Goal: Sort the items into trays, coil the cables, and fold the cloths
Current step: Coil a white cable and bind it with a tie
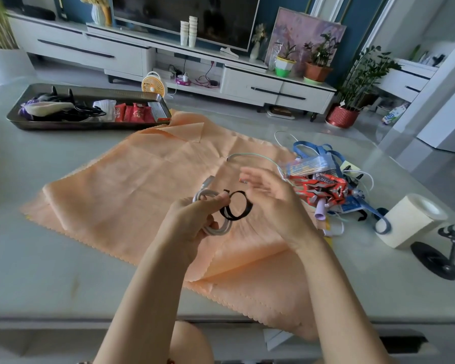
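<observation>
Coiled white cable, held over the wrinkled peach cloth at near centre, sits in the left hand, fingers curled round its turns; probably light, springy and apt to unwind, so best pinched across all loops; a thin black strap loop hangs beside it; the right hand, fingers loosely spread, may touch the strap, though that is unclear; the far-left dark metal tray holds contents that blur together.

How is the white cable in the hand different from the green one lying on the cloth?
The white cable is coiled and gripped in the left hand; the green cable lies loose in a curve on the cloth. The white cable looks thicker than the green cable. A black strap loops beside the white cable; the green cable shows none. Both are pale cables.
</observation>
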`<move>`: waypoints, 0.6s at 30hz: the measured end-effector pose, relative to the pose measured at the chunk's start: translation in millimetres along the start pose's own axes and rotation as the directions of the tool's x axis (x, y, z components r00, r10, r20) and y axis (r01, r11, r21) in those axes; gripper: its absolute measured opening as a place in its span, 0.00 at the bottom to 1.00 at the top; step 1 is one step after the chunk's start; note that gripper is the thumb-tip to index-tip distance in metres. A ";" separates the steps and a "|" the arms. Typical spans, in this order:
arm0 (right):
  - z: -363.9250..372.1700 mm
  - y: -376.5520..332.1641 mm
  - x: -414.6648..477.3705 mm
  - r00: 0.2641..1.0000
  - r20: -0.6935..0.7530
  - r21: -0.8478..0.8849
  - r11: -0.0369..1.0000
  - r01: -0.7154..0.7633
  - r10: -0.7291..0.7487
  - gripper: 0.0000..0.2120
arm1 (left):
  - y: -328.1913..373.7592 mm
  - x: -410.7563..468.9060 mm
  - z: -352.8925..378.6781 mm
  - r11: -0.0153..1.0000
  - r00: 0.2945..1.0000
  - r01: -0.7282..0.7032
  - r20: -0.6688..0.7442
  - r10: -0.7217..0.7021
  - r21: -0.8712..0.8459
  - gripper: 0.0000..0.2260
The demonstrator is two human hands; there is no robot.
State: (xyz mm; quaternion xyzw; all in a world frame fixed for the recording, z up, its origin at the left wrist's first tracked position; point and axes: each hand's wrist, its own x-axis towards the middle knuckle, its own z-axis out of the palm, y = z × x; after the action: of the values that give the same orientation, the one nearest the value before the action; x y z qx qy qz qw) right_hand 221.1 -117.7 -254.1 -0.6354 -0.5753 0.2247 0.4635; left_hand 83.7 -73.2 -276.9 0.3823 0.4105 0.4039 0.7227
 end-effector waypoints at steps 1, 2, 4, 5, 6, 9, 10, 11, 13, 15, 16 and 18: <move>3.5 -1.9 -0.6 0.997 0.074 -0.045 0.999 0.009 -0.006 0.15 | 0.0 -0.9 0.8 1.000 1.000 0.006 0.018 -0.007 0.021 0.06; 6.4 -2.0 -1.2 0.994 0.112 -0.097 0.995 0.015 -0.004 0.14 | 0.1 -1.5 1.0 0.999 1.000 0.009 0.027 -0.010 0.036 0.06; 9.7 -0.4 -1.9 0.995 0.103 -0.111 0.994 -0.001 0.012 0.11 | 0.3 -1.7 -0.5 0.999 1.000 0.007 0.022 -0.008 0.050 0.06; 9.7 0.4 -1.4 0.998 0.062 -0.063 0.998 -0.028 0.032 0.10 | 0.3 -1.0 -2.0 0.999 1.000 0.002 0.003 -0.002 0.053 0.06; 8.7 0.8 -0.8 0.998 0.000 0.004 0.998 -0.067 0.067 0.09 | 0.3 -0.2 -3.3 0.998 1.000 -0.003 -0.023 0.005 0.055 0.05; -0.7 4.3 3.3 0.934 -0.193 0.309 0.922 -0.233 0.301 0.09 | 0.6 0.3 -4.3 0.999 0.999 0.000 -0.042 0.002 0.035 0.05; -3.0 5.7 4.2 0.892 -0.221 0.394 0.873 -0.288 0.394 0.11 | 0.8 -0.9 -2.1 1.000 1.000 0.009 -0.018 -0.009 0.017 0.05; -3.4 7.3 5.1 0.849 -0.232 0.467 0.820 -0.332 0.475 0.14 | 0.8 -2.2 0.8 1.000 1.000 0.015 0.007 -0.015 0.007 0.04; -2.5 10.1 6.2 0.771 -0.216 0.635 0.686 -0.355 0.599 0.15 | -0.1 -4.1 7.5 1.000 0.999 0.007 0.032 -0.007 0.019 0.05; -4.4 11.1 6.4 0.732 -0.155 0.787 0.531 -0.315 0.663 0.14 | -1.3 -4.7 12.0 0.999 0.999 -0.005 0.038 0.003 0.035 0.08; -7.1 12.0 6.5 0.729 -0.127 0.836 0.468 -0.286 0.673 0.14 | -1.6 -4.7 12.6 0.999 0.999 -0.005 0.039 0.004 0.037 0.09; -14.8 16.2 6.3 0.726 -0.091 0.884 0.390 -0.257 0.682 0.15 | -1.7 -4.8 10.6 0.999 1.000 -0.006 0.031 0.005 0.047 0.11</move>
State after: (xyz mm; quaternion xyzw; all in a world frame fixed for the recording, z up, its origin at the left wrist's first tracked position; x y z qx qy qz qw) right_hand 243.2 -115.2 -259.3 -0.5120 -0.0653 0.4409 0.7343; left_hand 92.1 -80.5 -273.1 0.4064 0.4077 0.3902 0.7186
